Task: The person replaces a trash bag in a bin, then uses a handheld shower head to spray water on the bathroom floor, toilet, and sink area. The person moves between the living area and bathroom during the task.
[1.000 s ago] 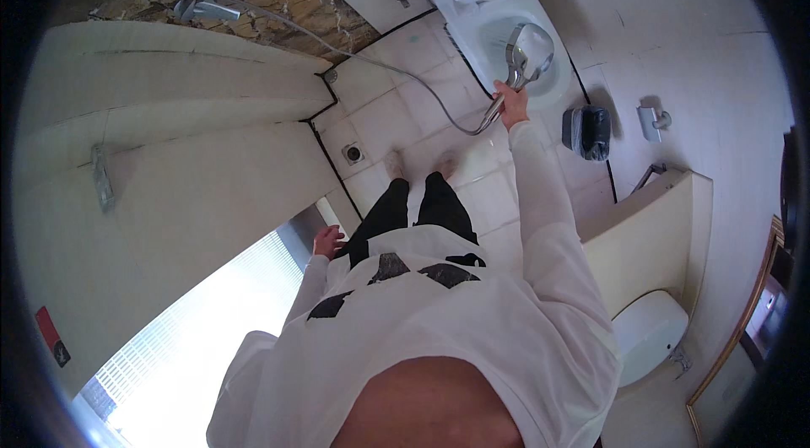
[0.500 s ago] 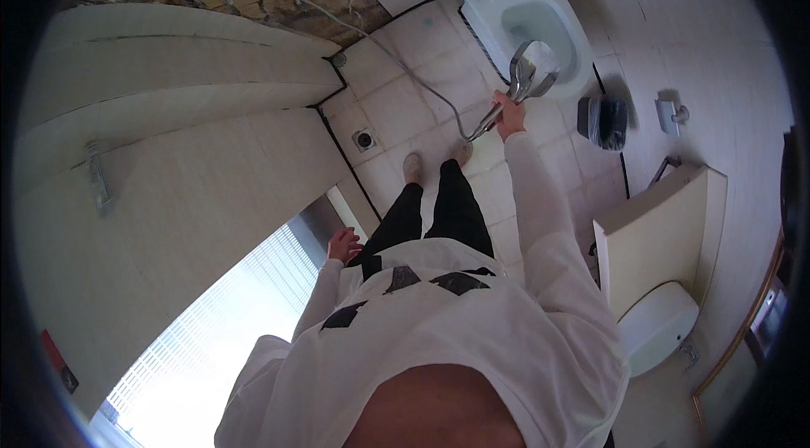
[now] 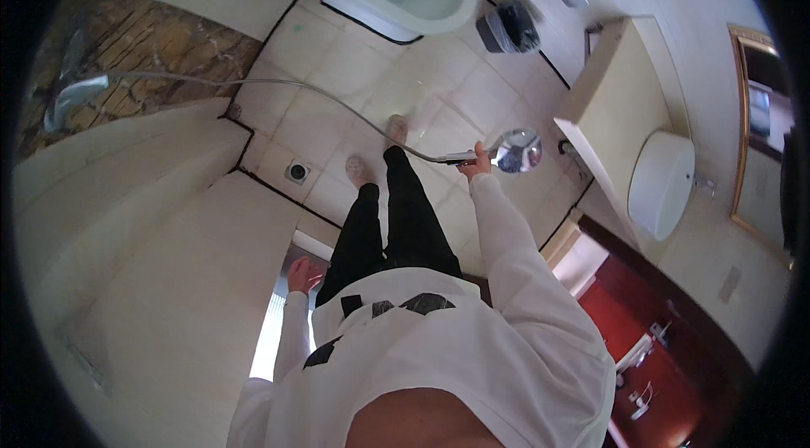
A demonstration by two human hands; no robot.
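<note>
Grasps a silver shower head (image 3: 516, 151) by its handle in the right hand (image 3: 477, 163), with the round end just right of the fingers. Trails a grey hose (image 3: 337, 99) leftward from that grip toward a tap (image 3: 76, 95), well left of both hands. Hangs the left hand (image 3: 304, 274) released beside black trousers (image 3: 409, 212), with fingers loosely curled. Stands on pale tiles (image 3: 472, 85), with a drain (image 3: 297, 171) ahead of the left hand, a toilet (image 3: 380, 18) well beyond the right and a washbasin (image 3: 661, 185) to its right.

A hose (image 3: 363, 117) obstructs the otherwise open floor (image 3: 456, 94).
</note>
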